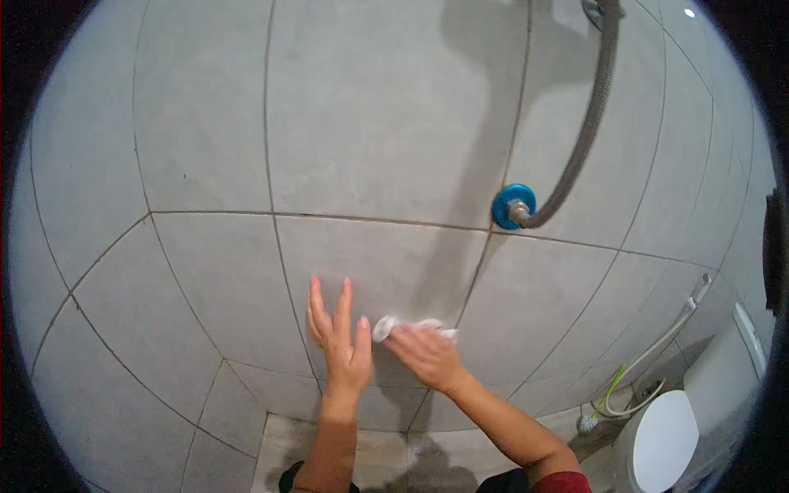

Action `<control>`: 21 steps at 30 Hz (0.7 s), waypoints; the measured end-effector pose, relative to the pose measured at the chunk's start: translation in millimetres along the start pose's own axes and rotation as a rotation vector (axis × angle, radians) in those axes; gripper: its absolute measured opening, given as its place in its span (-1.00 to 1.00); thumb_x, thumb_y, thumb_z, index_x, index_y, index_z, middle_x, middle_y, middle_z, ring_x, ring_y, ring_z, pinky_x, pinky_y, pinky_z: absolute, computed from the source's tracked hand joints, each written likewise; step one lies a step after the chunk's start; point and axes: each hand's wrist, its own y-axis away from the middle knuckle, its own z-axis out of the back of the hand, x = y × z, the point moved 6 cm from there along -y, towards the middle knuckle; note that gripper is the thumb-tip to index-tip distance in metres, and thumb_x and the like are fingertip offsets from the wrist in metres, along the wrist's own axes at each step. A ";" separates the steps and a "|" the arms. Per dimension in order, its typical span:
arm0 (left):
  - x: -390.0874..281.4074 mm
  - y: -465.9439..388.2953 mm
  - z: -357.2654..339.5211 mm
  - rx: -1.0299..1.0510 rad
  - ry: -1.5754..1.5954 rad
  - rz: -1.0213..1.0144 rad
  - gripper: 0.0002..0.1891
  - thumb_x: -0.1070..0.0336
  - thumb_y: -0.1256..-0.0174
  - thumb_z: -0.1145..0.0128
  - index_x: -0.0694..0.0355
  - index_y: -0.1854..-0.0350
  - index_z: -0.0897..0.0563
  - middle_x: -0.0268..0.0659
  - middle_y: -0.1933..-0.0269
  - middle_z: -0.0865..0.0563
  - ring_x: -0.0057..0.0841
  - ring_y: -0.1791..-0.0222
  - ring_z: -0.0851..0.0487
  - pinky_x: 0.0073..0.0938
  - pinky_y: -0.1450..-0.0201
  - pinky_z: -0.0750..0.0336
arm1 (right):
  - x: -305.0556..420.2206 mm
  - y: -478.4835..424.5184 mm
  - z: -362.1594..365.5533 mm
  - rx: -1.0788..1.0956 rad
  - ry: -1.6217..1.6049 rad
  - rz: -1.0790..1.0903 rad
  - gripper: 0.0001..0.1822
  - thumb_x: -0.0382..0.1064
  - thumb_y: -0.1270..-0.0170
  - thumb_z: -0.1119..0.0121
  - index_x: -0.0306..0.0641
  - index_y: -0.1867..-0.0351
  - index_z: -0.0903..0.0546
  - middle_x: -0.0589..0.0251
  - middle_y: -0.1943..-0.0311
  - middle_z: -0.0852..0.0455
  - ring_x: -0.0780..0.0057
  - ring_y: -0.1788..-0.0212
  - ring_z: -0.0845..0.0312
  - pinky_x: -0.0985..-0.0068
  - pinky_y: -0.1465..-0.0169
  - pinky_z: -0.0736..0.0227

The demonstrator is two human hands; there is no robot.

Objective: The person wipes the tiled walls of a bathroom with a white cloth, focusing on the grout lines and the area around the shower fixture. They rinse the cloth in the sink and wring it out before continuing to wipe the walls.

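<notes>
A crumpled white cloth [387, 327] is pressed against the grey tiled wall [376, 259] under my right hand [429, 356]. The fingers of that hand lie over the cloth and hide part of it. Just to the left, my left hand [340, 338] is raised at the wall with its fingers spread and nothing in it. Whether its palm rests on the tile or hovers just off it is hard to see.
A braided hose [598, 111] curves down to a blue wall flange [504, 206] at upper right. On the right stand a toilet with a white lid [667, 440], a bidet hose [653, 336] and a green-handled brush [590, 423]. Pale floor tiles [382, 453] lie below.
</notes>
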 end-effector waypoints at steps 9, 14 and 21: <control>30.3 7.7 15.1 -0.161 0.229 0.099 -0.37 0.07 -0.39 0.25 0.28 -0.40 0.00 -0.01 -0.43 0.12 -0.12 -0.42 0.09 -0.07 -0.38 0.21 | -54.1 -254.3 101.6 -0.566 0.288 -0.236 -0.45 -0.44 -0.11 0.06 -0.20 -0.22 -0.37 0.04 -0.26 -0.32 0.12 -0.33 -0.16 0.13 -0.35 0.09; 56.6 17.2 32.2 -0.515 0.214 0.093 -0.31 -0.11 -0.40 0.39 0.29 -0.41 0.04 -0.11 -0.46 0.15 -0.20 -0.44 0.09 -0.13 -0.41 0.24 | 28.3 -231.0 4.6 -0.234 0.024 0.144 -0.51 -0.27 -0.18 0.08 -0.23 -0.20 -0.39 0.14 -0.27 -0.34 0.27 -0.35 -0.15 0.22 -0.35 0.01; 43.1 7.1 34.3 -0.357 0.236 0.074 -0.26 -0.23 -0.38 0.54 0.29 -0.40 -0.02 -0.03 -0.45 0.07 -0.19 -0.45 0.12 -0.14 -0.42 0.23 | 71.9 -24.2 -84.6 0.283 -0.029 0.544 -0.48 -0.13 -0.13 0.05 -0.27 -0.15 -0.43 0.21 -0.26 -0.36 0.36 -0.35 -0.14 0.32 -0.36 0.03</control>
